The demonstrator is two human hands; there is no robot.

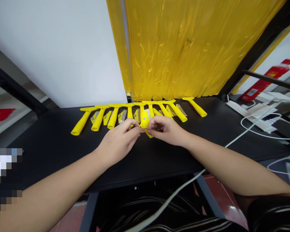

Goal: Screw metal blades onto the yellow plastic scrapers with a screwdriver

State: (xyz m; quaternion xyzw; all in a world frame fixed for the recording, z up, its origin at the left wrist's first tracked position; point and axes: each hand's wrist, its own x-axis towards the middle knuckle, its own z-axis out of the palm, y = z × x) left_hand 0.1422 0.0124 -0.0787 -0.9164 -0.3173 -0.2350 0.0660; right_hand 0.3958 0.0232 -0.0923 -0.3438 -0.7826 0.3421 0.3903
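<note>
My left hand is closed, its thumb and finger pinching the near part of a yellow scraper head that carries a small screw and a pale metal strip. Close beside it, my right hand is closed in a pinch; a thin dark sliver shows at its fingertips, too small to name. Both sets of fingertips meet at the piece and partly hide it. Behind them stands a row of yellow scraper handles, hollow ends facing me. Between the handles lie several yellow blade holders with metal blades.
The black tabletop runs up to a white panel and yellow plastic sheeting. At the right are a red bottle, a white power strip and loose cables. One white cable crosses the table under my right forearm.
</note>
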